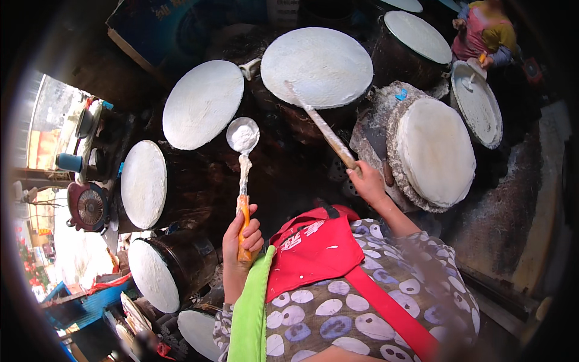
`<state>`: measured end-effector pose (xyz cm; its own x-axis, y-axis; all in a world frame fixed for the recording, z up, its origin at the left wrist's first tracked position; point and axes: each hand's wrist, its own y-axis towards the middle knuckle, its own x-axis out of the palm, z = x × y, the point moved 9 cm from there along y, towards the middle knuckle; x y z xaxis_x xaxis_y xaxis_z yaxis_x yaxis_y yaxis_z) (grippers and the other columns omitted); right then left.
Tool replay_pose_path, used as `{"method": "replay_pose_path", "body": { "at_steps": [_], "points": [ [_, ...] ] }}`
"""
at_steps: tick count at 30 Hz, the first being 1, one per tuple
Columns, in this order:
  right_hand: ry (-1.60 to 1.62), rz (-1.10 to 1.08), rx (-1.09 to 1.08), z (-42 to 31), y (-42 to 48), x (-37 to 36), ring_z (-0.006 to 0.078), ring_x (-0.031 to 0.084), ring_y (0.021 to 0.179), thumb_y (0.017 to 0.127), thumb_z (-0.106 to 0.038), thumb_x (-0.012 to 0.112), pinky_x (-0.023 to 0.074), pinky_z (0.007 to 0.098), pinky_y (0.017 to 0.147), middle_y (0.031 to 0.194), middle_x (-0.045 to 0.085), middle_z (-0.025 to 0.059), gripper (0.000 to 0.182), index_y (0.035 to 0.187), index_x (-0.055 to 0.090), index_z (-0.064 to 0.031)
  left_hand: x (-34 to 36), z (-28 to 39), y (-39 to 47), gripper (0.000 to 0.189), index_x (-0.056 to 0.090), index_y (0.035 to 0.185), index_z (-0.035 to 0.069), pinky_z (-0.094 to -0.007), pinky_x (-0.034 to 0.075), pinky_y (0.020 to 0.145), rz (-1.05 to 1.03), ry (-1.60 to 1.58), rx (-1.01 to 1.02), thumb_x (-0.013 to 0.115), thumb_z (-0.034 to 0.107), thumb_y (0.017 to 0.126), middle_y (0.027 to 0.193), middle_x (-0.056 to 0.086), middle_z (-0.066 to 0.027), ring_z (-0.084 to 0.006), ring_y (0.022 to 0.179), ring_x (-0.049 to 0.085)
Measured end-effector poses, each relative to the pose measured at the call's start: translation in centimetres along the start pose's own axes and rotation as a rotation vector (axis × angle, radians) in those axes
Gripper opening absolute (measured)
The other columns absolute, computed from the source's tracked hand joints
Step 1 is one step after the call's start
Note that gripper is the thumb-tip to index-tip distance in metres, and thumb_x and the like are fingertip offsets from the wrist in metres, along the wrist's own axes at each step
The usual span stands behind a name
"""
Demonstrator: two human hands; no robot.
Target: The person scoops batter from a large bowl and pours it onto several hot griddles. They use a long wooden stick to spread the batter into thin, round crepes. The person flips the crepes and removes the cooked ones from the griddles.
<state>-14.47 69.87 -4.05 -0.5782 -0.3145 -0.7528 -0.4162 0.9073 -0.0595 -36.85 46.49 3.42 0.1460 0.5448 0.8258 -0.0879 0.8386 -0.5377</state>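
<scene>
My left hand (pixel 244 237) grips the orange handle of a ladle (pixel 243 135), whose round bowl holds white batter or paste. My right hand (pixel 368 181) holds a long, flat wooden stick (pixel 328 131). The stick's whitened far end lies over a round griddle coated in white (pixel 316 65) at the top centre; whether it touches the surface, I cannot tell. Another white-coated round (pixel 203 104) stands just beyond the ladle, to its upper left. Right of my right hand, a thick pale round disc (pixel 436 151) rests on a crusted base.
More white-topped rounds stand at left (pixel 144 184), lower left (pixel 154 276) and upper right (pixel 418 36). Another person (pixel 486 34) is at the upper right, by a shallow round pan (pixel 477 104). A small fan (pixel 89 203) stands at the left, near a blue cylinder (pixel 69 162).
</scene>
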Motion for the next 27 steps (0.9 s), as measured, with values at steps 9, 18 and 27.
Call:
{"method": "replay_pose_path", "body": {
  "at_steps": [9, 18, 27],
  "points": [
    [-0.029, 0.285, 0.323, 9.3, -8.3, -8.6, 0.0376, 0.063, 0.081, 0.082, -0.029, 0.062, 0.0475, 0.0441, 0.070, 0.085, 0.063, 0.0235, 0.033, 0.099, 0.059, -0.0011, 2.8, -0.8, 3.8, 0.030, 0.048, 0.116, 0.004, -0.0194, 0.026, 0.038, -0.084, 0.282, -0.209, 0.039, 0.027, 0.098, 0.058, 0.035, 0.0028, -0.0051, 0.040, 0.032],
    [-0.015, 0.232, 0.341, 6.0, -1.1, 1.4, 0.0407, 0.060, 0.082, 0.084, -0.035, 0.058, 0.0457, 0.0446, 0.071, 0.084, 0.063, 0.0222, 0.039, 0.101, 0.055, -0.0003, 4.7, -0.8, 5.0, 0.030, 0.048, 0.116, 0.004, -0.0194, 0.027, 0.037, -0.103, 0.394, -0.231, 0.041, 0.027, 0.098, 0.059, 0.035, 0.0028, -0.0053, 0.040, 0.033],
    [-0.059, 0.145, 0.408, 7.9, 3.0, 1.5, 0.0417, 0.058, 0.087, 0.086, -0.037, 0.054, 0.0433, 0.0481, 0.073, 0.088, 0.062, 0.0238, 0.040, 0.093, 0.055, 0.0020, 0.1, 2.3, 4.0, 0.030, 0.049, 0.116, 0.006, -0.0198, 0.026, 0.037, -0.014, 0.323, -0.129, 0.039, 0.027, 0.098, 0.059, 0.036, 0.0024, -0.0054, 0.040, 0.032]
  ]
}}
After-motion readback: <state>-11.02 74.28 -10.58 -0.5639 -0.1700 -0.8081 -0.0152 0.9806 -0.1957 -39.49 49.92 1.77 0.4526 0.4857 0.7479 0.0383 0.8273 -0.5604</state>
